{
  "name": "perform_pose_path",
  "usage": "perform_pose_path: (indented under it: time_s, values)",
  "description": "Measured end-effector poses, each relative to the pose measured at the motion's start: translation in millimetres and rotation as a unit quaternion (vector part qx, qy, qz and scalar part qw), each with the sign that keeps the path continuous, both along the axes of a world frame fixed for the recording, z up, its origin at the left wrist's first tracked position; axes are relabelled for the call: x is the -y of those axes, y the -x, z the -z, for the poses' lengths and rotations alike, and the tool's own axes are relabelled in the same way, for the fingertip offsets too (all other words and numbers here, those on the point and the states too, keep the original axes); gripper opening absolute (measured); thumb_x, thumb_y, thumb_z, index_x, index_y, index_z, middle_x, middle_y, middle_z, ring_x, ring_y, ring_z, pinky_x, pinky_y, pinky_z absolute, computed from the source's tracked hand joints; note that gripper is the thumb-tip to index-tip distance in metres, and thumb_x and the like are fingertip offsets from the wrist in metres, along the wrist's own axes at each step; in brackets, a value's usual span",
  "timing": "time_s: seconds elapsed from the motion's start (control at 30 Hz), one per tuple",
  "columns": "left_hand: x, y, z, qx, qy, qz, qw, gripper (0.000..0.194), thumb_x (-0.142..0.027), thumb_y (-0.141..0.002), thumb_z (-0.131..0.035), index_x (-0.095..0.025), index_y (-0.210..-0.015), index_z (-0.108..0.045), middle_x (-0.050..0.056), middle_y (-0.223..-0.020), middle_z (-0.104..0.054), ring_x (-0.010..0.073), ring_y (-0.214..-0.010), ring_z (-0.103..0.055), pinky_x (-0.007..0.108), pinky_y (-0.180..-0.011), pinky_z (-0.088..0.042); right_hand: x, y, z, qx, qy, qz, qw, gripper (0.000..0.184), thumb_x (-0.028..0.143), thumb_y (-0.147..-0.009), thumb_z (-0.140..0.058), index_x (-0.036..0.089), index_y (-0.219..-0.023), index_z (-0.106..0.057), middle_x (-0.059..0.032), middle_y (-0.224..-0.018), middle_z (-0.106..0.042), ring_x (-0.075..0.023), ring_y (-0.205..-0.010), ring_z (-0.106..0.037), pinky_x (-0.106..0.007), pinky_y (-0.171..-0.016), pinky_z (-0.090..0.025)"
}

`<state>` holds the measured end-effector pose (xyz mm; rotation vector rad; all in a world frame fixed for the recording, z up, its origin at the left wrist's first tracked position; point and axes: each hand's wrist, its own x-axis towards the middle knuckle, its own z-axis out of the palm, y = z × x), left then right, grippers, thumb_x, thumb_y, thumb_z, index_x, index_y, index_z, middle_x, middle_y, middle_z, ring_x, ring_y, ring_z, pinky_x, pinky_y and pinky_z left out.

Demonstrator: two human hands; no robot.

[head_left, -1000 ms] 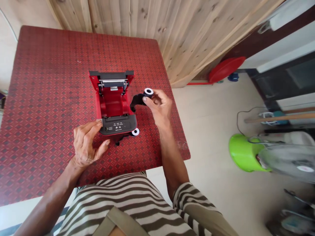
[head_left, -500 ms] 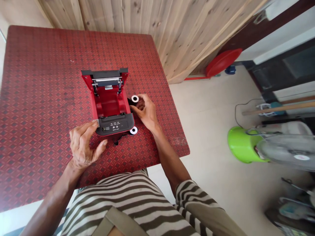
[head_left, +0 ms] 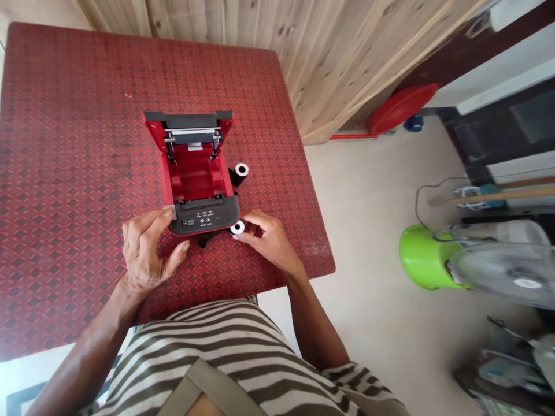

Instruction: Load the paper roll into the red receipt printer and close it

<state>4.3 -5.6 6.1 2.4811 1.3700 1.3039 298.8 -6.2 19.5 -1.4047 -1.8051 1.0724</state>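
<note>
A red and black receipt printer [head_left: 203,215] stands on the table with its lid [head_left: 191,121] raised, and its red paper compartment [head_left: 197,173] holds no roll. My left hand [head_left: 147,245] rests its fingertips on a small grey piece at the printer's near left corner, thumb spread away. At the near right corner, my right hand [head_left: 269,237] pinches a small paper roll [head_left: 237,227] with a white end between thumb and forefinger. Another paper roll [head_left: 241,171], black-sided with a white end, lies beside the printer's right side. Something black partly shows beneath the printer's front edge.
The red patterned table [head_left: 78,144] meets a wooden plank wall [head_left: 234,23] at its far side. On the floor to the right are a green stool or bucket [head_left: 427,257], a fan [head_left: 511,271] and a red basin [head_left: 403,108].
My right hand has moved from the far roll toward me and taken hold of the near one. The far roll stays beside the printer. My left hand remains at the corner.
</note>
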Motion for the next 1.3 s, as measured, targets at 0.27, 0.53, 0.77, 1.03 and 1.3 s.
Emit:
perform_pose_path:
  time_s: [0.27, 0.53, 0.77, 1.03, 1.3]
  values:
    - [-1, 0, 3.7, -0.001, -0.036, 0.005, 0.999, 0.069, -0.041, -0.096, -0.073, -0.023, -0.158, -0.047, 0.015, -0.135, -0.071, 0.0300, -0.120, -0.071, 0.044, -0.097, -0.056, -34, 6, -87.5, 0.061, -0.185, -0.101, 0.976, 0.025, 0.023, -0.100, -0.072, 0.024, -0.125, -0.069, -0.0062, -0.121, -0.074, -0.0233, -0.111, -0.069, -0.042, -0.099, -0.056]
    - [-1, 1, 0.5, -0.005, -0.038, 0.012, 0.999, 0.072, -0.038, -0.095, -0.075, -0.023, -0.159, -0.046, 0.014, -0.135, -0.072, 0.0281, -0.116, -0.072, 0.041, -0.096, -0.052, -98, 84, -73.9, 0.391, -0.205, -0.193, 0.876, 0.030, 0.001, -0.103, -0.050, 0.014, -0.107, -0.076, -0.0119, -0.108, -0.074, -0.0223, -0.091, -0.071, -0.034, -0.076, -0.051]
    - [0, 1, 0.2, -0.011, -0.016, 0.013, 1.000, 0.072, -0.040, -0.096, -0.074, -0.024, -0.159, -0.044, 0.013, -0.134, -0.073, 0.0278, -0.116, -0.071, 0.041, -0.096, -0.052, -124, 94, -57.1, 0.417, -0.212, -0.211, 0.858, 0.034, -0.003, -0.099, -0.051, 0.015, -0.097, -0.080, -0.0122, -0.092, -0.077, -0.0232, -0.078, -0.071, -0.035, -0.069, -0.048]
    - [0, 2, 0.4, -0.018, -0.020, 0.006, 1.000, 0.069, -0.040, -0.097, -0.072, -0.025, -0.158, -0.044, 0.012, -0.130, -0.073, 0.0270, -0.114, -0.071, 0.041, -0.096, -0.052, -127, 97, -52.9, 0.405, -0.203, -0.196, 0.870, 0.029, -0.002, -0.098, -0.055, 0.014, -0.094, -0.080, -0.0141, -0.093, -0.078, -0.0254, -0.080, -0.073, -0.038, -0.073, -0.052]
    - [0, 1, -2.8, -0.011, -0.020, 0.005, 1.000, 0.060, -0.041, -0.100, -0.067, -0.023, -0.154, -0.048, 0.013, -0.128, -0.075, 0.0265, -0.112, -0.073, 0.040, -0.094, -0.055, -89, 60, -86.5, 0.230, -0.183, -0.284, 0.913, 0.049, -0.005, -0.097, -0.049, 0.020, -0.132, -0.073, -0.0074, -0.126, -0.078, -0.0212, -0.113, -0.072, -0.041, -0.102, -0.057]
